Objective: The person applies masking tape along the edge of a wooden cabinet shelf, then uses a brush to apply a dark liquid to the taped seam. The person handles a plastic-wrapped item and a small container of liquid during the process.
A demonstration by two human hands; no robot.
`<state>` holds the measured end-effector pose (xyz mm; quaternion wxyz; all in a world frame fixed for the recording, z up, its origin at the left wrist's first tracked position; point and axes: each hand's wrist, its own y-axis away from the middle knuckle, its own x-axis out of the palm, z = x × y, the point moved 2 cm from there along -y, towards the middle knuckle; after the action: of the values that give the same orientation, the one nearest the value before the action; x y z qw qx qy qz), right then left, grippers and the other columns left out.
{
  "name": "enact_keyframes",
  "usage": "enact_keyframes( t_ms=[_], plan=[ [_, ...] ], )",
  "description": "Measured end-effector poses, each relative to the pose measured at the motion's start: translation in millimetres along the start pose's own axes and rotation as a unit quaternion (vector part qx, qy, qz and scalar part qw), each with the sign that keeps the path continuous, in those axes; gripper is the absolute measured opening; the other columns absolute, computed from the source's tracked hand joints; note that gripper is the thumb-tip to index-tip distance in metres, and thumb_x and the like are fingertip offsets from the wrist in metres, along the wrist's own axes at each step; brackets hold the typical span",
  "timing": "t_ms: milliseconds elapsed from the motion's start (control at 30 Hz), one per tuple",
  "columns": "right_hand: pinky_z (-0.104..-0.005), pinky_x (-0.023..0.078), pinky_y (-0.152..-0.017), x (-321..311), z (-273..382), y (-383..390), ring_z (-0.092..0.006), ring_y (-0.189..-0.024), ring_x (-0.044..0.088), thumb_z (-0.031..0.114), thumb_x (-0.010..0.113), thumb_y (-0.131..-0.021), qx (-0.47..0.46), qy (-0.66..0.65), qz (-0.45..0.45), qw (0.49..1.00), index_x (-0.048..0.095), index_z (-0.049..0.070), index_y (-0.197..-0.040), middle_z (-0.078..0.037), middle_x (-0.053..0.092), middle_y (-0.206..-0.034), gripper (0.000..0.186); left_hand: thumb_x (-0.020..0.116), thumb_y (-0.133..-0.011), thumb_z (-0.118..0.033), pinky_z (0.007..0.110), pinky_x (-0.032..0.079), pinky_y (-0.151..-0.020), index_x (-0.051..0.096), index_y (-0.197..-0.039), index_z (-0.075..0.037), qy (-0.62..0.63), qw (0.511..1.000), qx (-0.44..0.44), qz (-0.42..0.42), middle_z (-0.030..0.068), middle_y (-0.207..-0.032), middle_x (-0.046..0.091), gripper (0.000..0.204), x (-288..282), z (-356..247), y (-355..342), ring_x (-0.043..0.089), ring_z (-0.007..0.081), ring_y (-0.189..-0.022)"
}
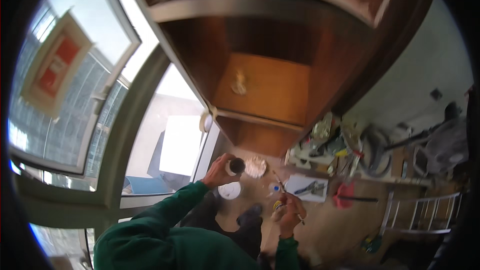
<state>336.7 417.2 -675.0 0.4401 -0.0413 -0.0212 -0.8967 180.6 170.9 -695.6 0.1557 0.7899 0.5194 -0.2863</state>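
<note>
Fingers of my left hand (218, 171) wrap a small dark-topped white jar (234, 166); at four o'clock, my right hand (289, 213) pinches a thin brush (278, 181).

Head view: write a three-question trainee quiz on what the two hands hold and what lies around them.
1. True or false: the left hand holds a small white jar with a dark opening.
2. What does the right hand hold?
A. a thin brush
B. a hammer
C. a cup
3. Fill in: the round white lid lies on the floor below the ____ hand.

Key:
1. True
2. A
3. left

The wooden cabinet stands ahead of both hands, and a crumpled foil piece lies just right of the jar.
</note>
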Motion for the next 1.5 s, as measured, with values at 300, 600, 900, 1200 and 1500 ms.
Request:
enact_keyframes(
  t_ms=[300, 600, 900, 1200, 1500],
  plan=[
    [-0.0329, 0.051, -0.078, 77.7, 281.6, -104.5, -0.0219, -0.086, 0.063, 0.011, 0.045, -0.098, -0.409, 0.038, 0.124, 0.903, 0.064, -0.007, -0.106, -0.016, 0.066, -0.098, 0.028, 0.082, -0.058, -0.023, 0.037, 0.051, -0.075, 0.058, -0.100, -0.003, 0.028, 0.963, 0.016, -0.269, 0.0133, -0.087, 0.065, 0.053, -158.2, -104.1, 34.3, 0.063, 0.0262, -0.078],
    [-0.0337, 0.051, -0.081, 225.1, 411.4, -137.3, -0.0259, -0.093, 0.064, 0.002, 0.056, -0.093, -0.682, 0.068, 0.144, 0.714, 0.066, -0.003, -0.104, -0.017, 0.065, -0.105, 0.016, 0.080, -0.058, -0.019, 0.034, 0.051, -0.072, 0.058, -0.093, -0.001, -0.016, 0.918, 0.098, -0.384, 0.0116, -0.081, 0.064, 0.045, -262.0, -140.7, 22.9, 0.064, 0.0227, -0.075],
    [-0.0356, 0.042, -0.089, 402.6, 489.0, -177.1, -0.0218, -0.101, 0.050, 0.025, 0.089, -0.071, -0.622, -0.004, 0.078, 0.779, 0.049, 0.004, -0.113, -0.009, 0.049, -0.108, 0.062, 0.080, -0.055, -0.022, 0.035, 0.049, -0.069, 0.057, -0.093, -0.003, 0.015, 0.888, 0.184, -0.420, 0.0114, -0.082, 0.060, 0.048, -359.0, -181.1, -28.4, 0.060, 0.0270, -0.074],
    [-0.0372, 0.038, -0.095, 459.5, 535.2, -186.4, -0.0221, -0.106, 0.046, 0.028, 0.090, -0.068, -0.551, 0.008, 0.040, 0.834, 0.045, 0.005, -0.114, -0.009, 0.045, -0.110, 0.069, 0.077, -0.058, -0.022, 0.034, 0.048, -0.068, 0.059, -0.095, -0.001, 0.029, 0.911, 0.174, -0.374, 0.0103, -0.083, 0.060, 0.046, -452.1, -225.3, -73.0, 0.058, 0.0247, -0.074],
    [-0.0374, 0.052, -0.077, 352.6, 517.7, -123.2, -0.0274, -0.088, 0.061, 0.014, 0.056, -0.086, -0.536, 0.034, 0.075, 0.840, 0.062, -0.007, -0.105, -0.020, 0.066, -0.092, 0.028, 0.077, -0.056, -0.020, 0.039, 0.048, -0.076, 0.062, -0.105, 0.000, 0.020, 0.921, 0.190, -0.340, 0.0134, -0.091, 0.063, 0.054, -504.9, -255.7, -100.1, 0.060, 0.0312, -0.082]
  ],
)
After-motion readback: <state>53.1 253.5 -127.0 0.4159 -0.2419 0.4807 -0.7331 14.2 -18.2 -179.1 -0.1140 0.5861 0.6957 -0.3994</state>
